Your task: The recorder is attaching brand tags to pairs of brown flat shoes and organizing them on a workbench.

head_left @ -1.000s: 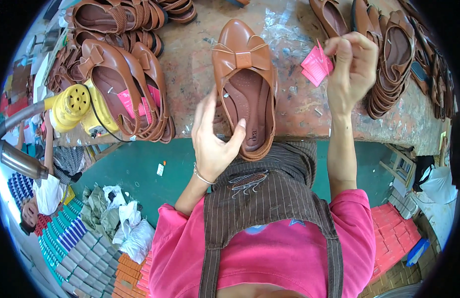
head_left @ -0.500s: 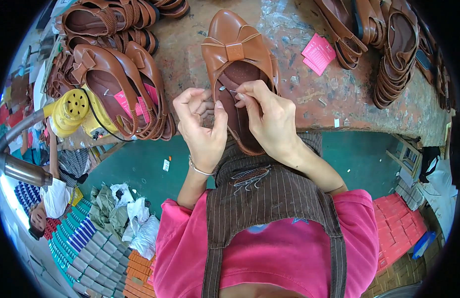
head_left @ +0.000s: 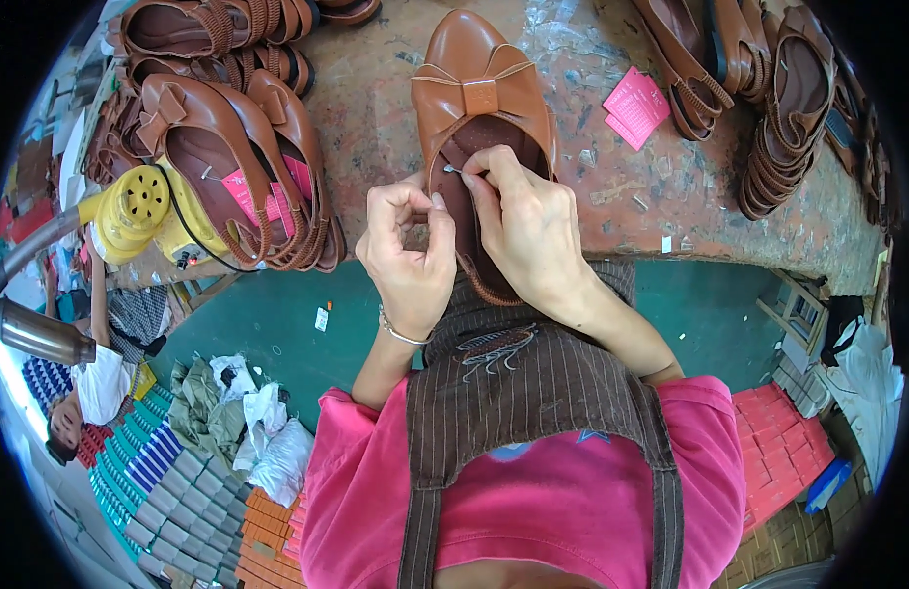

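A brown leather slingback flat (head_left: 467,54) with a bow lies toe away from me at the table's front edge, a second brown shoe partly hidden under its right side. Over its opening, my right hand (head_left: 523,221) pinches a thin cord (head_left: 452,170) with a small pale end. My left hand (head_left: 407,245) is at the left rim of the opening, fingers curled in and thumb tip near the edge. What those fingers hold, if anything, is hidden.
Brown shoes with pink tags (head_left: 243,201) lie left beside a yellow lamp (head_left: 140,201). More shoes (head_left: 788,113) stand at the right, near loose pink tags (head_left: 638,106). Stacked boxes (head_left: 778,442) and a person (head_left: 101,388) are beyond the worktable (head_left: 361,128).
My right hand has shifted slightly and the cord's pale end now shows more plainly at its fingertips. My left hand's fingers have drawn closer to the thumb.
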### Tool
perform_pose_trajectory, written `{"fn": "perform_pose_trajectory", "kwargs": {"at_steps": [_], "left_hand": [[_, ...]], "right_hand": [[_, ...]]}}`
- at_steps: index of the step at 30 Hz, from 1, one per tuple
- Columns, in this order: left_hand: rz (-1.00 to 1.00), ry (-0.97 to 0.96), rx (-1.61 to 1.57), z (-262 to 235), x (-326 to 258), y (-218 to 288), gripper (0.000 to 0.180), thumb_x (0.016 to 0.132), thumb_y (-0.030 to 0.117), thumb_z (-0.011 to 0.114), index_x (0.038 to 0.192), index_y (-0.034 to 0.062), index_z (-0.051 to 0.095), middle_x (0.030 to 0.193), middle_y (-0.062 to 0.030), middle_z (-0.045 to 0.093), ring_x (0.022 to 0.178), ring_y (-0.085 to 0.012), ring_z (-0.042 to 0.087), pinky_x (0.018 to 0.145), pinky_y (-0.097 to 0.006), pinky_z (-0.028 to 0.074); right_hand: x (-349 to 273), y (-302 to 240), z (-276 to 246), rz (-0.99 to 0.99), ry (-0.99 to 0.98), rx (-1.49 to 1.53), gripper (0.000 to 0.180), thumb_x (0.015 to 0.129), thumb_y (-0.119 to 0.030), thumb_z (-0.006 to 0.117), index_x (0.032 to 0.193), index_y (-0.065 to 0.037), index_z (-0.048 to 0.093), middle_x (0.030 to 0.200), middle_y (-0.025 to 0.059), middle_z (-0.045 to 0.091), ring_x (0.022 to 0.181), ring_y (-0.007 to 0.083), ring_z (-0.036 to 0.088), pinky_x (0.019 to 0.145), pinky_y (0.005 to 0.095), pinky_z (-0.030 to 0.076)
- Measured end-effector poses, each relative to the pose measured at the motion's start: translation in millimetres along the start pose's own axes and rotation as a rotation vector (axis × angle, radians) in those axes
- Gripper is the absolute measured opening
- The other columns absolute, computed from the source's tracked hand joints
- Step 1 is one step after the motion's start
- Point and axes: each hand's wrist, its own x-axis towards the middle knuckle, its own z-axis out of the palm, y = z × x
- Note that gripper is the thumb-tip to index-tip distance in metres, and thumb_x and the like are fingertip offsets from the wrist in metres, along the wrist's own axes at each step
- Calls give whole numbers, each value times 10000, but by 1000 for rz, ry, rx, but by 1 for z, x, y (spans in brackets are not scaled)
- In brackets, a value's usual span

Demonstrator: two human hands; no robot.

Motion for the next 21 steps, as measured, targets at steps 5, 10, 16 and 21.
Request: {"fn": "perform_pose_trajectory", "kwargs": {"at_steps": [5,10,16,21], "left_hand": [[25,12,29,1,0,2,143,826,-91,631,903,-3,548,866,-126,680,711,-151,667,668,-284,544],[182,-77,291,-1,12,17,200,802,-70,644,973,32,657,915,-117,668,756,-225,669,675,-319,545],[329,-119,642,-8,25,23,147,785,29,739,925,60,708,858,-93,537,703,-251,583,627,-356,482],[450,-70,615,-1,27,16,108,787,94,748,832,74,652,862,-81,532,707,-252,584,577,-373,476]], "right_hand": [[2,-4,4,-8,57,40,93,882,-51,621,904,-28,534,723,158,651,629,337,663,510,414,500],[2,0,11,35,118,25,75,878,-68,639,915,-49,577,707,145,657,625,318,668,512,406,500],[0,2,9,46,104,24,51,883,-81,644,901,-55,605,704,136,660,618,303,672,523,393,505],[-6,1,3,-122,176,-139,131,815,-11,685,933,-65,673,779,95,673,689,272,643,568,355,498]]}}
